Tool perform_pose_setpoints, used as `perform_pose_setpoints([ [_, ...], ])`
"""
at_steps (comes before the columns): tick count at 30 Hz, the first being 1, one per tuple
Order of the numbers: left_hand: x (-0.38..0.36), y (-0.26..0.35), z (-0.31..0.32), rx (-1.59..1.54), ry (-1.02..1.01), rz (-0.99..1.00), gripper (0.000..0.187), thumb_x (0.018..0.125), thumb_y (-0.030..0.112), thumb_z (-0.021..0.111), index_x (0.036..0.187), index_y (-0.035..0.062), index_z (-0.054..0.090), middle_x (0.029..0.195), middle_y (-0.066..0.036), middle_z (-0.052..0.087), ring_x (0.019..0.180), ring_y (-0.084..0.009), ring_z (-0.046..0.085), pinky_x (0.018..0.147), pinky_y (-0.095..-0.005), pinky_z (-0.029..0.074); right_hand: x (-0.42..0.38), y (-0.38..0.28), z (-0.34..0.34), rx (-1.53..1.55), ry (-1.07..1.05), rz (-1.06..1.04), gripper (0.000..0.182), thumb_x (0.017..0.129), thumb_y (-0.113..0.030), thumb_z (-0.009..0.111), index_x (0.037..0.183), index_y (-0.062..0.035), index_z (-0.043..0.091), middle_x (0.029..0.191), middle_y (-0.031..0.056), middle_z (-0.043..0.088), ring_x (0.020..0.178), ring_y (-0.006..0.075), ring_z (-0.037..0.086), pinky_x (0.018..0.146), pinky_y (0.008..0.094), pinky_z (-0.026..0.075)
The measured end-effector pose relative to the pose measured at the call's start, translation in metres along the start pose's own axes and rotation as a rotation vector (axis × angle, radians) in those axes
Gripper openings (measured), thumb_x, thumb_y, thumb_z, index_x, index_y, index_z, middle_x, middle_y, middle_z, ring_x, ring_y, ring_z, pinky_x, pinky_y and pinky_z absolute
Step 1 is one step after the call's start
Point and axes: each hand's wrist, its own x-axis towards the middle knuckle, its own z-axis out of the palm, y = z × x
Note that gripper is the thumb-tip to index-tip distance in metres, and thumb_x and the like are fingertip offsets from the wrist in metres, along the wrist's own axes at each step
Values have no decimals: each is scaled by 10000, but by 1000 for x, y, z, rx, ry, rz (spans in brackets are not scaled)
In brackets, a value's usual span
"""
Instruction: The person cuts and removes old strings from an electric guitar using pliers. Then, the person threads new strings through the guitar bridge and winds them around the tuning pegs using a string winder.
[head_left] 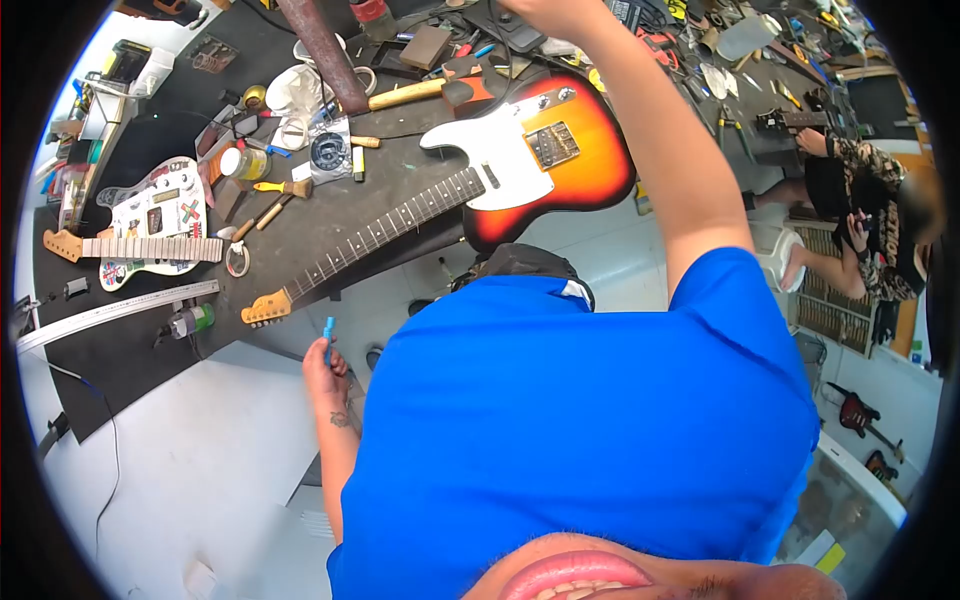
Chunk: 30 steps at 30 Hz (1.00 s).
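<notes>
My left hand (325,372), at lower left below the guitar's headstock, is closed around a short blue stick-like tool (329,328) that points upward. Its exact kind is too small to tell. My right hand (550,14) reaches to the far side of the bench and is cut off by the top edge, so its fingers are hidden. Between the two arms lies a sunburst electric guitar (590,150) with a white pickguard. Its neck (385,228) runs down to the left, ending in a headstock (265,309) near the bench's front edge.
A stickered guitar body (165,205) and a loose neck (140,248) lie at left. A hammer (405,95), brushes (283,187), a jar (243,162) and many tools crowd the bench (400,160). Another person (880,210) sits at right, holding something.
</notes>
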Motion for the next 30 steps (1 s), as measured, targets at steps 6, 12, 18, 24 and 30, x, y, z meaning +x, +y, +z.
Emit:
perform_pose_setpoints([
  [6,-14,-21,25,-23,-19,-20,223,991,225,630,976,3,647,600,19,427,500,-90,373,467,-262,279,61,-114,54,67,-497,-136,236,837,-192,659,874,18,760,830,247,722,780,384,728,757,466,570],
  [12,-35,-35,28,-27,-6,20,195,979,192,649,982,-3,651,627,19,467,522,-68,407,469,-230,301,79,-153,61,-135,-553,-264,288,888,-234,622,889,37,720,851,271,707,861,416,715,826,518,554],
  [18,-59,-81,6,-147,99,-62,171,992,186,636,987,15,650,625,21,466,499,-62,395,463,-225,301,112,-156,88,324,-868,166,271,995,-175,506,1085,17,675,991,229,719,926,386,691,832,441,545],
  [24,-72,-116,-14,-166,88,-125,165,987,200,644,985,35,655,623,23,474,497,-60,399,451,-221,302,127,-116,314,-60,-799,-360,309,962,-236,586,1044,30,720,1020,270,731,899,423,710,801,511,553],
  [30,-60,-99,-11,-79,96,-58,149,994,200,648,996,52,658,654,48,491,522,-34,402,458,-197,290,78,-123,237,108,-459,-242,523,880,-293,765,1213,88,633,1138,314,685,1097,442,662,951,488,531],
])
